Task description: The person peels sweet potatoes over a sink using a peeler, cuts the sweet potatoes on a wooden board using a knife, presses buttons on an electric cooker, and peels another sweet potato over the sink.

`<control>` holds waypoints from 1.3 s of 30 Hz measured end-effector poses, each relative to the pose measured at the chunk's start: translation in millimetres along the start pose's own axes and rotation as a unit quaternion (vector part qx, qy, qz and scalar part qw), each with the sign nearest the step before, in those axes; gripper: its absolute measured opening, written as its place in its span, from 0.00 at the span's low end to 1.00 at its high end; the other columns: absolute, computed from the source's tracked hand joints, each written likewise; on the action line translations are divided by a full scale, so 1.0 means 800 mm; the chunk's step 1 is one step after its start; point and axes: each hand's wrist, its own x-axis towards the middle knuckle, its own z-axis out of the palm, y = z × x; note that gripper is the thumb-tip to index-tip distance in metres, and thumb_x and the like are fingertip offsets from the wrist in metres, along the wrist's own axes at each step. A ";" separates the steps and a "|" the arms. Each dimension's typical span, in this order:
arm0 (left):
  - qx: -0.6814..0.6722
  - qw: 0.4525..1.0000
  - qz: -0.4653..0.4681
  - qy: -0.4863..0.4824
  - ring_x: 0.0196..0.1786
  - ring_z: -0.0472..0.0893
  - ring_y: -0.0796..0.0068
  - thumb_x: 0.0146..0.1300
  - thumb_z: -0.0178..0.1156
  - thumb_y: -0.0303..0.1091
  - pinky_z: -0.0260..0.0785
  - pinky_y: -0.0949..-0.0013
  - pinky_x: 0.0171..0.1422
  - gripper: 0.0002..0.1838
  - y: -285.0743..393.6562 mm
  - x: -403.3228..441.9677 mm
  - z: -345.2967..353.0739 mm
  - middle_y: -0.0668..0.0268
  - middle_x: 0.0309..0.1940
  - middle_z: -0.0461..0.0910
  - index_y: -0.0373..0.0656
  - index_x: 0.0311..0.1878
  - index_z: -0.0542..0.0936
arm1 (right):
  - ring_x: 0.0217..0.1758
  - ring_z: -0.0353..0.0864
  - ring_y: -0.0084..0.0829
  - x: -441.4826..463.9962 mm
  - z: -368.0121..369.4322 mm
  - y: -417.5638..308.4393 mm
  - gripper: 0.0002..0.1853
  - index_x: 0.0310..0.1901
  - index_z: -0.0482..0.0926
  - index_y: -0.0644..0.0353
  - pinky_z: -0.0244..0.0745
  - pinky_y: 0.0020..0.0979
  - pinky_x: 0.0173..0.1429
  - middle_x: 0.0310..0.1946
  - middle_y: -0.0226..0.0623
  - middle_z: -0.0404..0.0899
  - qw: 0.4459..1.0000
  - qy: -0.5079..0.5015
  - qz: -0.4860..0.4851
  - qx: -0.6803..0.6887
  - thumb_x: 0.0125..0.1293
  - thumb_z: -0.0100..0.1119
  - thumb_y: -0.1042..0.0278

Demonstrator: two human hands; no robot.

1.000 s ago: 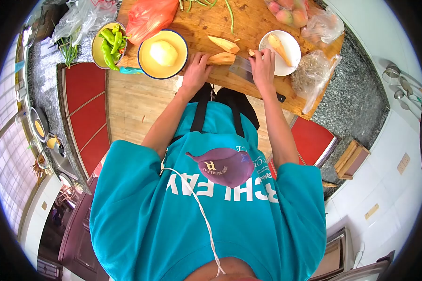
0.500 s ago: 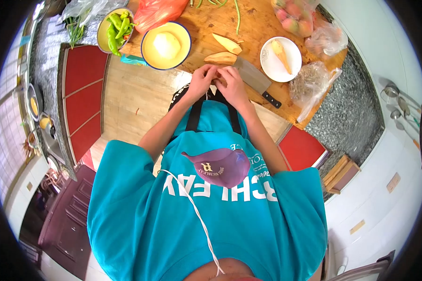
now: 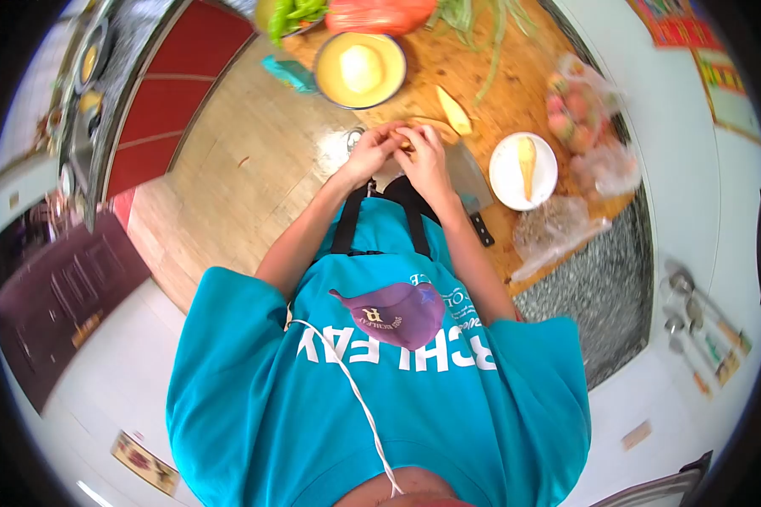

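My left hand (image 3: 372,155) and my right hand (image 3: 424,157) meet at the near edge of the wooden table (image 3: 516,72). Both have their fingers closed and pinched together; what lies between the fingertips is too small to make out. Just beyond them is a pale cut root piece (image 3: 434,128), partly covered by my fingers. Another pale wedge (image 3: 453,111) lies to its right. Beside my right hand a cleaver (image 3: 472,179) rests flat, its black handle pointing toward me. A white plate (image 3: 503,183) farther right holds a peeled, tapering root (image 3: 528,162).
An enamel bowl (image 3: 321,79) with a round pale-yellow item (image 3: 361,68) stands at the table's left. Behind are a red plastic bag (image 3: 380,15), green peppers (image 3: 300,13) and long green beans (image 3: 492,68). Bagged fruit (image 3: 573,110) and a clear bag (image 3: 551,232) lie right.
My view has turned, so the table's contents appear shifted right and lower. My hands stay together at the table edge, with small changes in the fingers.
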 end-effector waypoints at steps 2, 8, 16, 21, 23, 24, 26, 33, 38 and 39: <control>-0.005 0.998 0.002 0.060 0.48 0.81 0.75 0.75 0.55 0.33 0.77 0.70 0.54 0.18 0.017 -0.024 -0.004 0.62 0.50 0.81 0.33 0.61 0.74 | 0.48 0.75 0.47 0.003 0.025 -0.003 0.15 0.45 0.80 0.62 0.73 0.43 0.52 0.40 0.44 0.74 0.998 -0.050 -0.010 0.033 0.56 0.70 0.70; -0.036 0.981 0.018 0.189 0.45 0.80 0.81 0.74 0.58 0.36 0.74 0.75 0.49 0.14 0.014 -0.076 -0.102 0.68 0.46 0.82 0.38 0.56 0.79 | 0.46 0.78 0.49 0.034 0.109 -0.047 0.16 0.46 0.79 0.65 0.75 0.42 0.49 0.40 0.47 0.76 0.982 -0.166 -0.081 0.026 0.56 0.68 0.75; -0.075 0.926 0.150 0.339 0.37 0.79 0.83 0.72 0.60 0.36 0.72 0.77 0.40 0.10 0.027 -0.150 -0.270 0.70 0.36 0.83 0.38 0.45 0.82 | 0.37 0.84 0.39 0.073 0.297 -0.150 0.16 0.48 0.76 0.64 0.79 0.34 0.41 0.35 0.45 0.83 0.960 -0.245 -0.090 0.100 0.59 0.67 0.75; 0.059 0.876 0.153 0.454 0.34 0.78 0.84 0.69 0.64 0.36 0.72 0.77 0.36 0.10 0.051 -0.219 -0.402 0.69 0.32 0.83 0.37 0.42 0.81 | 0.44 0.83 0.42 0.091 0.428 -0.241 0.15 0.47 0.76 0.64 0.78 0.38 0.46 0.40 0.47 0.81 0.922 -0.367 -0.041 0.118 0.59 0.67 0.74; 0.018 0.860 0.161 0.484 0.33 0.79 0.82 0.69 0.63 0.35 0.74 0.75 0.38 0.10 0.059 -0.242 -0.446 0.68 0.33 0.83 0.35 0.42 0.80 | 0.44 0.82 0.40 0.103 0.471 -0.278 0.14 0.46 0.76 0.65 0.78 0.36 0.46 0.43 0.48 0.80 0.912 -0.373 -0.147 0.083 0.60 0.66 0.74; -0.067 0.854 0.185 0.482 0.34 0.80 0.81 0.69 0.63 0.34 0.75 0.74 0.38 0.10 0.066 -0.263 -0.467 0.67 0.33 0.83 0.35 0.43 0.80 | 0.44 0.82 0.38 0.107 0.495 -0.301 0.14 0.49 0.78 0.65 0.78 0.35 0.46 0.45 0.47 0.79 0.900 -0.371 -0.220 0.066 0.61 0.64 0.75; -0.158 0.831 0.217 0.487 0.35 0.81 0.80 0.69 0.63 0.34 0.77 0.73 0.38 0.10 0.082 -0.292 -0.502 0.66 0.34 0.83 0.35 0.43 0.79 | 0.45 0.82 0.34 0.117 0.525 -0.366 0.18 0.53 0.77 0.65 0.77 0.33 0.46 0.45 0.44 0.79 0.888 -0.386 -0.233 0.092 0.62 0.64 0.76; -0.254 0.769 0.295 0.508 0.31 0.85 0.77 0.71 0.61 0.35 0.77 0.76 0.33 0.12 0.132 -0.349 -0.637 0.62 0.32 0.83 0.33 0.44 0.77 | 0.15 0.71 0.29 0.169 0.501 -0.719 0.11 0.41 0.82 0.69 0.65 0.32 0.20 0.20 0.41 0.77 0.509 -0.611 -0.142 0.589 0.70 0.48 0.77; -0.249 0.758 0.286 0.531 0.33 0.85 0.75 0.72 0.61 0.36 0.78 0.74 0.35 0.12 0.191 -0.381 -0.743 0.61 0.34 0.84 0.34 0.46 0.78 | 0.13 0.71 0.31 0.210 0.573 -0.810 0.11 0.34 0.83 0.64 0.60 0.31 0.16 0.19 0.43 0.78 0.334 -0.651 -0.135 0.669 0.69 0.49 0.76; -0.235 0.763 0.278 0.535 0.34 0.86 0.74 0.72 0.60 0.36 0.79 0.72 0.38 0.13 0.199 -0.387 -0.769 0.60 0.35 0.84 0.34 0.47 0.78 | 0.13 0.71 0.31 0.222 0.589 -0.821 0.11 0.34 0.83 0.64 0.60 0.31 0.15 0.19 0.43 0.78 0.318 -0.656 -0.134 0.671 0.69 0.50 0.76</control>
